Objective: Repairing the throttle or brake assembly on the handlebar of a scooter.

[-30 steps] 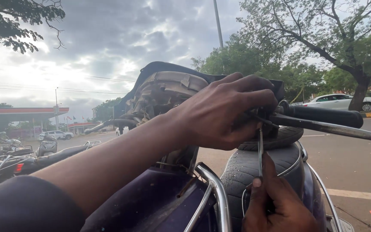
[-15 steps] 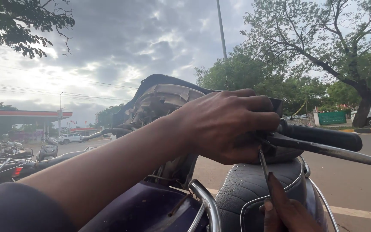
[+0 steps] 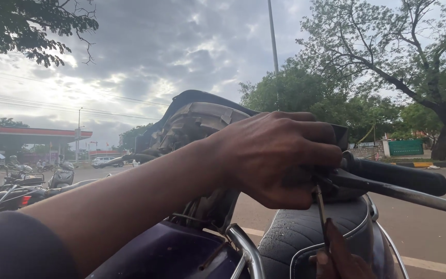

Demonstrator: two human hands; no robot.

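1. The setting is an open roadside under a heavy grey sky, with trees (image 3: 388,77) far right, a pole (image 3: 273,36) rising behind, and a canopied station (image 3: 27,135) far left beyond parked scooters (image 3: 21,181).
2. Close to the camera stands a purple scooter (image 3: 171,253); its black seat (image 3: 305,232) fills the near lower middle, and a chrome rail (image 3: 246,248) curves up beside it.
3. The left hand (image 3: 280,157) comes in from the near left along a long forearm and is clenched over the inner end of the handlebar, just where the black grip (image 3: 396,175) begins.
4. The grip's long axis runs out to the right, roughly level; the silver lever (image 3: 424,197) lies just under it, slanting slightly down to the right.
5. A thin metal tool (image 3: 320,212) stands almost upright, its top end meeting the underside of the handlebar right below the left hand's fingers.
6. The right hand (image 3: 339,258) pinches the tool's lower end at the bottom edge, mostly cut off; how its fingers lie cannot be told.
7. The right hand is directly under the work point, the left on top of it.
8. Open room lies right of the grip and above it; the seat crowds the space below.
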